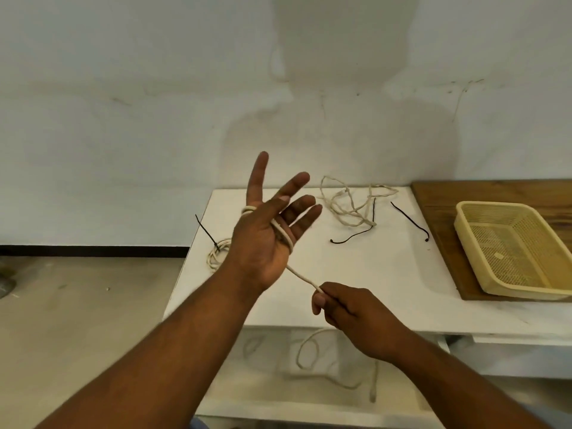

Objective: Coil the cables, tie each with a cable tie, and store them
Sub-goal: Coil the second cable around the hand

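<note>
Fingers of the right hand (349, 311) are pinched shut on a white cable (301, 277), holding it pretty much at the front edge of the white table (387, 280). From that pinch the cable runs up and left, taut, to the left hand (266, 239), which is held up with palm facing the camera and fingers spread wide apart. So that hand isn't gripping anything, the cable is just looped around it, crossing the palm and going round near the base of the index finger. Rest of the same cable seems to trail down below the table edge, where you can see loose blurry loops hanging, though I can't tell for sure it's one piece.

Behind the left hand, on the table's left side, sits a coiled white cable (216, 253) with a black cable tie (205, 232) sticking up out of it. Further back near the wall there's a tangled white cable (349, 209), uncoiled, with two loose black ties beside it: one (351, 238) at its near side and another (410, 219) off to the right. Right of all that, a yellow mesh basket (470, 224) sits on a wooden board (439, 212).
</note>
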